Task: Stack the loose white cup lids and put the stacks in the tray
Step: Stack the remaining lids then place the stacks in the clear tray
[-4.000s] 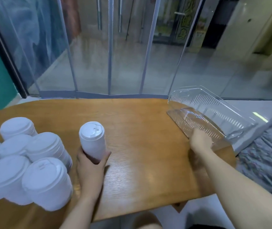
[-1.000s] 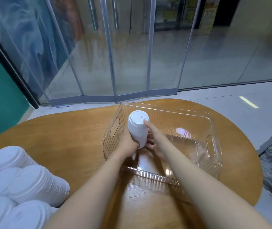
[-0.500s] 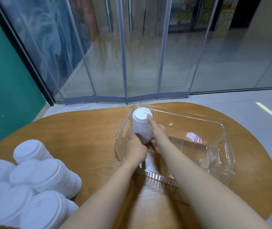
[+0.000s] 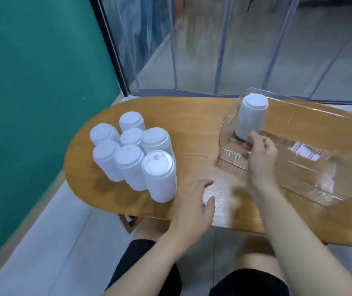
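One white stack of lids (image 4: 251, 116) stands upright in the far left corner of the clear plastic tray (image 4: 311, 165). My right hand (image 4: 261, 154) hovers at the tray's near left rim, just below that stack, fingers loosely curled and holding nothing. My left hand (image 4: 194, 201) is over the table's front edge, fingers spread, empty, a short way right of the nearest stack (image 4: 160, 176). Several more white lid stacks (image 4: 128, 150) stand grouped on the left part of the wooden table (image 4: 192, 124).
The table's front edge runs just under my left hand, with my knees and the tiled floor below. A teal wall is on the left. Glass doors stand behind the table.
Both hands have let go of the stack, which now stands alone in the tray. My left hand has drawn back left toward the grouped stacks. The view has swung left.
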A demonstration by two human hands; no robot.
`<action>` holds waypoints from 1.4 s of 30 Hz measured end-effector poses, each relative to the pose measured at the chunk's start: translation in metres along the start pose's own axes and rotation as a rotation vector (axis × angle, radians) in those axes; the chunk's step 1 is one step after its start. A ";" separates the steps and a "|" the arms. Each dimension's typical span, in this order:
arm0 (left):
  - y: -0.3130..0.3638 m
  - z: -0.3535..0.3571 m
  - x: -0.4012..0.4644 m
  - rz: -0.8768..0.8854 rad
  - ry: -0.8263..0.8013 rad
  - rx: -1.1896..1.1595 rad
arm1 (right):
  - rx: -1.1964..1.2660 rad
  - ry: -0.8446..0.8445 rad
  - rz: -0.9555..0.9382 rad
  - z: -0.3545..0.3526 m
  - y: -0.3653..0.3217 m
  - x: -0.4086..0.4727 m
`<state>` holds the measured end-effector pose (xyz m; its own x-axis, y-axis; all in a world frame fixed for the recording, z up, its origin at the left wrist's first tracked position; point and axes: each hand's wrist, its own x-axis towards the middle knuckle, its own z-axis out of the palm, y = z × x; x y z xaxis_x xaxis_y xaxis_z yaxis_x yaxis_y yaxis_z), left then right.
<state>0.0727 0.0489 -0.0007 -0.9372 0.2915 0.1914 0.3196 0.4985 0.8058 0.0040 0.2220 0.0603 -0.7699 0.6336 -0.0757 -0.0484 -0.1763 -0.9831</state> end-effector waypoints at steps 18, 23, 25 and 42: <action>-0.079 -0.082 -0.026 -0.332 0.230 -0.193 | -0.196 -0.533 0.565 0.080 0.039 -0.120; -0.079 -0.077 -0.024 -0.305 0.264 -0.172 | -0.153 -0.558 0.585 0.079 0.037 -0.123; -0.079 -0.076 -0.024 -0.295 0.265 -0.166 | -0.128 -0.571 0.577 0.080 0.037 -0.127; -0.053 -0.063 -0.016 -0.166 0.347 -0.081 | 0.013 -0.495 0.492 0.058 0.013 -0.131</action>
<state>0.0626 -0.0334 -0.0112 -0.9711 -0.0878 0.2220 0.1610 0.4456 0.8806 0.0670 0.0933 0.0673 -0.9036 0.0607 -0.4241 0.3752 -0.3656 -0.8518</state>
